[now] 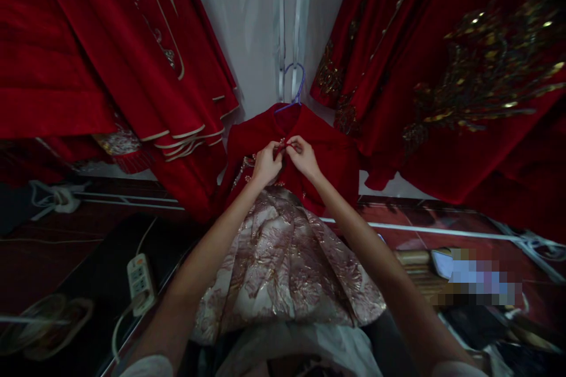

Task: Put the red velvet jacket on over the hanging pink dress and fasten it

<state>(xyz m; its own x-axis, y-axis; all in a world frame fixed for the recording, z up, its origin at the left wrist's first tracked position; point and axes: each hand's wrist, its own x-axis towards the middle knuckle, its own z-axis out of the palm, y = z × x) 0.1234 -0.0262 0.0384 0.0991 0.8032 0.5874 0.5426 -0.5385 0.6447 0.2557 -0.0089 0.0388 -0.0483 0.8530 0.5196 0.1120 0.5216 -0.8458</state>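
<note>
A red jacket (329, 144) with beaded trim hangs in front of me on a purple hanger (301, 83). My left hand (267, 164) pinches the jacket's front edge just below the collar. Close beside it, my right hand (303, 156) also grips the front there between thumb and fingers. Whatever small fastening lies between the fingertips is too small to make out. Below the jacket, a shiny pink-and-gold brocade skirt (287, 253) spreads toward my lap.
Red embroidered garments hang on the left (145, 59) and right (407, 129). A white power strip (141, 284) lies on a black surface (95, 265) at lower left. A white rail (442, 231) runs low across the right. A phone-like object (441, 263) rests on slatted wood.
</note>
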